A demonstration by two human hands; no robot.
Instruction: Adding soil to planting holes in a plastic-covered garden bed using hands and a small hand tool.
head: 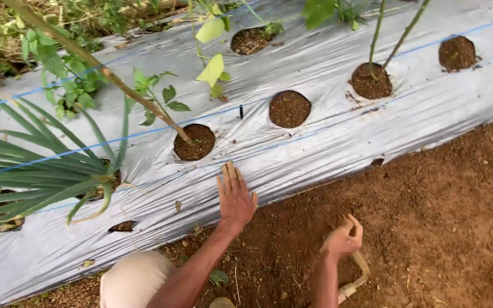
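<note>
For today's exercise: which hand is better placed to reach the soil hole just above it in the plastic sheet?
Left hand: probably, since it lies open and flat on the plastic sheet just below the soil hole. The right hand is curled around a handle, farther away.

place: farm plot | cues: plastic mulch sheet [326, 142] over raised bed, planting holes [290, 109], bare soil [440, 228]

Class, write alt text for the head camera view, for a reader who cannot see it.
A person's left hand lies flat and open on silver plastic mulch with round soil-filled planting holes. The right hand curls round a pale handle above red-brown soil. Green plants stand at left.
</note>
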